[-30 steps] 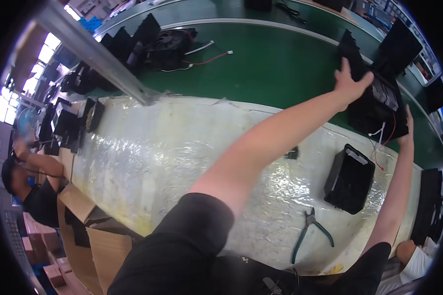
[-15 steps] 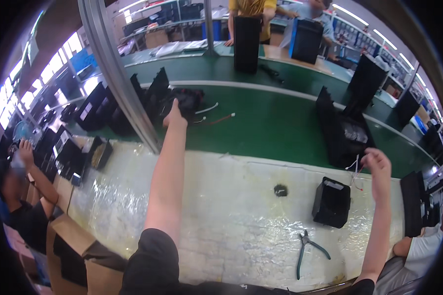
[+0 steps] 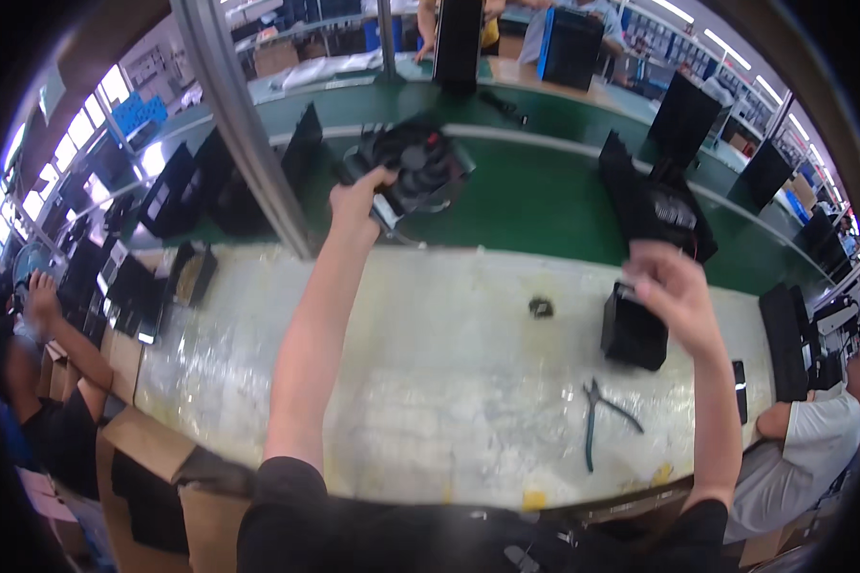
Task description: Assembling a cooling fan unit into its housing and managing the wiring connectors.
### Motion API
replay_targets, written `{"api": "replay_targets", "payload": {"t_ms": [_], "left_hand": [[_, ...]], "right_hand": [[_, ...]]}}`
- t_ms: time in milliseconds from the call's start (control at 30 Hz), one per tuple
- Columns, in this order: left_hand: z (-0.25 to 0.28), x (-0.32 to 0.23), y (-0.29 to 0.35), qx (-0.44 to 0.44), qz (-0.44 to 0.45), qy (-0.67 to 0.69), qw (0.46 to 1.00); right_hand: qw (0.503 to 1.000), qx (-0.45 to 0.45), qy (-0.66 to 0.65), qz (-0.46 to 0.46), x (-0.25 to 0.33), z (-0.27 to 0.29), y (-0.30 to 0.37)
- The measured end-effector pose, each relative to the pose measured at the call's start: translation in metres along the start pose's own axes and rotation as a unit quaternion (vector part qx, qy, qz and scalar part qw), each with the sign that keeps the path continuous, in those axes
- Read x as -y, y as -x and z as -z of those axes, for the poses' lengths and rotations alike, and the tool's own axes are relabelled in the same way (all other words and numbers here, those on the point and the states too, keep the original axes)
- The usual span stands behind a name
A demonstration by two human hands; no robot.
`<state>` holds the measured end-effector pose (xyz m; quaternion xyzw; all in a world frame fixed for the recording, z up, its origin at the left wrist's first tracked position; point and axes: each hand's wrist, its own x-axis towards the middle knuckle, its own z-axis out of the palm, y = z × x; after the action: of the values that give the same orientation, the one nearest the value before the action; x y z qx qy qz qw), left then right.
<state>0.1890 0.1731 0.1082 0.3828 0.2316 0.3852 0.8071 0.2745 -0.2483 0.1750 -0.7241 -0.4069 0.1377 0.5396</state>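
Observation:
At the far left of the bench, my left hand (image 3: pixel 358 202) grips the near edge of a black unit with a round fan (image 3: pixel 419 167) and raises it at a tilt over the green surface. A pale cable hangs under this fan unit. On the right, my right hand (image 3: pixel 674 291) is smeared by motion, its fingers partly bent; whether they hold anything does not show. It hovers by the upper rim of a small black open box (image 3: pixel 635 336). Behind it lies a larger black housing (image 3: pixel 664 215).
Green-handled cutting pliers (image 3: pixel 597 415) and a small dark piece (image 3: pixel 541 307) lie on the film-covered bench (image 3: pixel 440 382). A metal post (image 3: pixel 244 134) rises at the left. Cardboard boxes (image 3: pixel 148 444) stand at lower left. Co-workers sit on both sides (image 3: pixel 803 439).
My left hand has lifted and tilted the fan unit, moving it rightward, so its fan now shows. My right hand has left the housing's wires and come left and nearer, over the small box.

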Motion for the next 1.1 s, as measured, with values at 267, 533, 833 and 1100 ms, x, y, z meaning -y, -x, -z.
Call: {"api": "replay_targets", "payload": {"t_ms": [267,533,833,1100], "left_hand": [[0.035,-0.051,0.21,0.295,-0.013,-0.043,0.954],[0.098,-0.024,0.287,0.309,-0.191,-0.163,0.917],[0.06,-0.059,0.268,0.536,-0.375,-0.48,0.585],[0.059,-0.057,0.261,0.568,-0.325,-0.524,0.545]], "right_hand": [[0.989,0.063,-0.048,0.121,0.025,-0.099,-0.036],[0.98,0.023,-0.166,0.111,0.043,-0.141,0.095],[0.991,0.06,-0.091,0.075,0.043,-0.123,0.126],[0.995,0.023,-0.086,0.047,0.042,-0.106,0.135]]}}
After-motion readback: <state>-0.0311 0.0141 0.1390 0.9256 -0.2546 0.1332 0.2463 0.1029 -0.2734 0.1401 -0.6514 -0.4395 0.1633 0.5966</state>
